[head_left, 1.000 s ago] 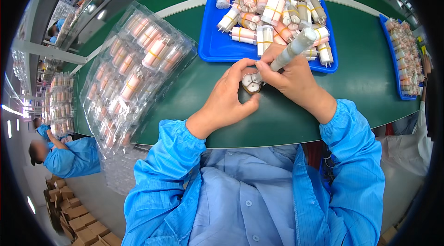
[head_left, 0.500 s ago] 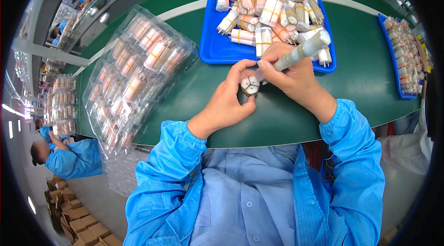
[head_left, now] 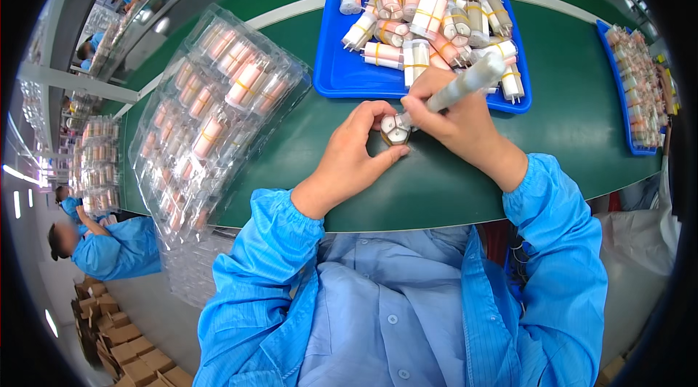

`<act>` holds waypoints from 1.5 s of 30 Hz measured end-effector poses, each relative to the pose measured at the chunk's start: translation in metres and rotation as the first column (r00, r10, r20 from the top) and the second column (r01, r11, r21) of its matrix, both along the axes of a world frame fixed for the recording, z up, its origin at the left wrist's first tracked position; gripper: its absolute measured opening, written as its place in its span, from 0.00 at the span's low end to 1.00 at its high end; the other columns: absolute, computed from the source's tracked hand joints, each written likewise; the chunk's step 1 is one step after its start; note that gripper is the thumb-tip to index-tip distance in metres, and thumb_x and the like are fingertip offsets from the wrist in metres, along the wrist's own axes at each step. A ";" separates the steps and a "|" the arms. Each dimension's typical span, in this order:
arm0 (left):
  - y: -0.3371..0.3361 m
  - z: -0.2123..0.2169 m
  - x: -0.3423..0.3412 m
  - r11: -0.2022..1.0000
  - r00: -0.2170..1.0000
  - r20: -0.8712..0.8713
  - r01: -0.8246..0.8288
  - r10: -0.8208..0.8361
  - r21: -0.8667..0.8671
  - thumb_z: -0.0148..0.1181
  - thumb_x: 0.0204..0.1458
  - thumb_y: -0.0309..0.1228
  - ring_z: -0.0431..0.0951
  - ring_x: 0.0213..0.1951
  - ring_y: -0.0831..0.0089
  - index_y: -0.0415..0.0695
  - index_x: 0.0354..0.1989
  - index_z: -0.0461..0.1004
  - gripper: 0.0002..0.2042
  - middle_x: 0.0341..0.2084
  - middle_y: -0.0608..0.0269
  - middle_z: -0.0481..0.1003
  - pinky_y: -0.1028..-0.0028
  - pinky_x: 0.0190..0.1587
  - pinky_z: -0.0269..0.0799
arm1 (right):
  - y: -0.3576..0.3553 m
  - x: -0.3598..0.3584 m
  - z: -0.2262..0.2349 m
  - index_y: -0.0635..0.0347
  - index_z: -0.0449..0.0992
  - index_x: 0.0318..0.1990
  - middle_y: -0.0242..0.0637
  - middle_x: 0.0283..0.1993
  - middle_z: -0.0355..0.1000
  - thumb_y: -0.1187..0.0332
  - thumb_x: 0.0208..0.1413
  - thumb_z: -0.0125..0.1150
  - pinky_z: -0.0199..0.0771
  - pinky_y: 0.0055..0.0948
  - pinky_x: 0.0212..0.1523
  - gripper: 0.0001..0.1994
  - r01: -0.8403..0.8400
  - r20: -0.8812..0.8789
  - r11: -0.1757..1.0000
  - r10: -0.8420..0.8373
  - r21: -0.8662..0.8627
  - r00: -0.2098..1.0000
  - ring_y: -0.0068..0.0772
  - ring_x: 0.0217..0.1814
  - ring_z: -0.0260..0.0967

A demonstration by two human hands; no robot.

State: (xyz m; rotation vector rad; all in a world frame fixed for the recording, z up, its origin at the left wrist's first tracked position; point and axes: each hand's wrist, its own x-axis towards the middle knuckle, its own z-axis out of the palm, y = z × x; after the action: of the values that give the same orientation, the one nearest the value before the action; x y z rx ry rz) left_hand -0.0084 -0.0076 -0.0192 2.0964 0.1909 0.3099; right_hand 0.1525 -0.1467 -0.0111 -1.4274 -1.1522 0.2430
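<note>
My left hand (head_left: 347, 160) is closed around a small bundle of cylinders (head_left: 395, 131), its white segmented end facing up above the green table. In my right hand (head_left: 462, 121) is a thick, whitish, pen-shaped tube (head_left: 469, 84), gripped like a pencil and slanting down to the left. Its narrow tip meets or comes very close to the bundle's white end; contact cannot be made out. Just beyond both hands, a blue tray (head_left: 331, 81) holds a pile of pink, white and grey cylinder bundles (head_left: 427, 14) with yellow bands and thin metal leads.
Left of my hands, clear plastic blister trays (head_left: 156, 161) hold more pink and white bundles. Another filled blue tray (head_left: 624, 89) stands at the far right of the green table (head_left: 291, 136). Co-workers in blue (head_left: 120, 249) and cardboard boxes (head_left: 134, 350) are off to the left.
The tube's upper end has shifted slightly left and down, and its tip sits a little nearer the bundle. The bundle has turned slightly in my left fingers.
</note>
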 end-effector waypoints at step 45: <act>0.048 0.078 -0.119 0.449 0.738 0.461 -0.670 0.493 0.592 0.52 0.56 0.20 0.73 0.59 0.47 0.36 0.55 0.74 0.17 0.54 0.46 0.75 0.52 0.63 0.65 | -0.002 0.002 0.004 0.64 0.76 0.31 0.32 0.30 0.73 0.77 0.58 0.65 0.66 0.27 0.33 0.04 0.130 -0.015 0.990 -0.130 0.047 0.991 0.24 0.32 0.68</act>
State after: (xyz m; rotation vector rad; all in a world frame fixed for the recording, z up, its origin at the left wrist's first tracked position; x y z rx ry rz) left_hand -0.1270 0.0403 0.0589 2.7010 0.7943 1.2368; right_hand 0.1548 -0.1484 -0.0075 -1.4510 -1.0443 0.1315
